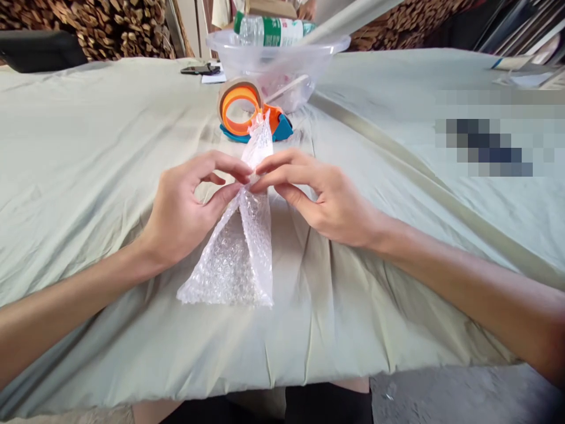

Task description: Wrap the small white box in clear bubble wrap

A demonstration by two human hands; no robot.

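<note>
A piece of clear bubble wrap (225, 253) lies lengthwise before me, folded in at its middle and spreading into a wide triangular end toward me. My left hand (188, 206) pinches the fold between thumb and fingers. From the other side, my right hand (324, 200) has its fingertips closed onto the same fold, touching the left fingertips. Whatever the wrap may contain is hidden. Its narrow far end rests against an orange and blue tape dispenser (282, 126) that carries a wide roll of tape (220, 100).
Behind the dispenser stands a clear plastic basin (326, 53), with a green-labelled bottle (273, 30) on top. A phone (194, 70) lies left of it. A wrinkled pale green cloth (397, 306) covers the table. Stacked wood (123, 26) lines the back; a blurred patch hides something at right.
</note>
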